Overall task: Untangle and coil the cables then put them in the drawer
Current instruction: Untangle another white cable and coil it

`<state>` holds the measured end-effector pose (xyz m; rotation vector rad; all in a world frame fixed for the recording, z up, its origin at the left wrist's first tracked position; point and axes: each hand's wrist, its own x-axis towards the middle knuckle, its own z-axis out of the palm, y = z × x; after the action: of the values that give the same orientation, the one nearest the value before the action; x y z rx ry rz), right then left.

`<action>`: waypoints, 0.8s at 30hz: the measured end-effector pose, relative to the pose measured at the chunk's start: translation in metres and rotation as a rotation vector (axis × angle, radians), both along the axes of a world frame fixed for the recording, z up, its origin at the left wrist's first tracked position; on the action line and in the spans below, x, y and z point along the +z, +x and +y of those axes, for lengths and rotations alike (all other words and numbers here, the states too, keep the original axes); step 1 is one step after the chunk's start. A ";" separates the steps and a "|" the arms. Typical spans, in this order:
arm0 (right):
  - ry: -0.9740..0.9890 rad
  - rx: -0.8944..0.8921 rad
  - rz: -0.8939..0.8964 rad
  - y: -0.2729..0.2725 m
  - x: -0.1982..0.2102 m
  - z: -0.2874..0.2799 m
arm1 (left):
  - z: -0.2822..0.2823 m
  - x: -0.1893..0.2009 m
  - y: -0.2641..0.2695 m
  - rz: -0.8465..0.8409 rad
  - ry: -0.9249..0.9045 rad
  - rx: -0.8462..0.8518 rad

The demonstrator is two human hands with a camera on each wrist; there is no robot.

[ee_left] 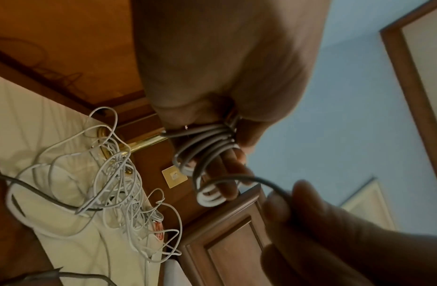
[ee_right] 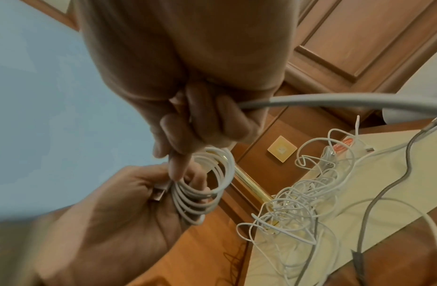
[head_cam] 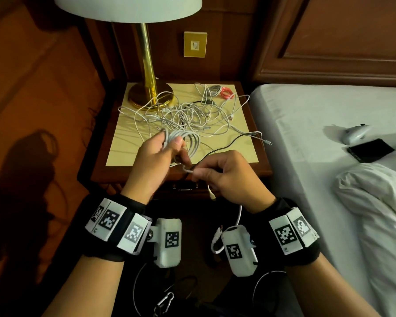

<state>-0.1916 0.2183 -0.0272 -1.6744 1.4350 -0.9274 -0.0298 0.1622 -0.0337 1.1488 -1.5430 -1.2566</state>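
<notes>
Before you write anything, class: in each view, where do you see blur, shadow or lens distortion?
Head view: a dark shadow lies on the floor left of the nightstand; straight edges bow outward. Left wrist view: the right hand is dark and blurred, the coil fairly sharp. Right wrist view: the near cable looks thick and soft.

- Polished brass lamp stem (head_cam: 148,62) and base (head_cam: 150,93) are gleaming, glossy metal.
- Smooth white plastic-sheathed cables (head_cam: 188,115) are lying tangled on a matt cream nightstand top (head_cam: 124,145).
- Varnished dark wood is framing the nightstand edge (head_cam: 263,156) and wall panelling (head_cam: 352,42).
- Matt white bed sheet (head_cam: 306,115) is showing soft cloth creases.
- Glossy black phone (head_cam: 370,150) is resting there.
</notes>
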 end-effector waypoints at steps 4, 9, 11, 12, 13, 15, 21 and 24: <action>-0.066 -0.034 -0.175 0.001 0.006 -0.001 | 0.007 0.000 -0.004 0.063 0.126 -0.046; -0.164 -0.273 -0.329 -0.002 -0.002 -0.003 | 0.012 -0.003 -0.004 0.204 0.300 -0.182; -0.186 -0.341 -0.310 -0.004 -0.011 -0.004 | 0.014 -0.006 -0.006 0.182 0.319 -0.221; -0.188 -0.369 -0.301 -0.005 -0.015 -0.003 | 0.016 -0.008 -0.007 0.168 0.335 -0.244; -0.184 -0.400 -0.284 -0.006 -0.020 -0.003 | 0.017 -0.009 -0.008 0.169 0.363 -0.264; -0.167 -0.443 -0.255 -0.006 -0.027 -0.001 | 0.019 -0.010 -0.010 0.213 0.437 -0.274; -0.002 -0.385 -0.510 -0.014 -0.044 0.002 | 0.015 -0.007 -0.003 0.537 0.602 -0.127; 0.100 -0.414 -0.651 -0.025 -0.054 0.011 | 0.006 -0.006 0.012 0.615 0.603 -0.040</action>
<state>-0.2169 0.2289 -0.0812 -0.8751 1.3437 -1.4358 -0.0179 0.1685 -0.0397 0.9400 -0.7491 -1.9531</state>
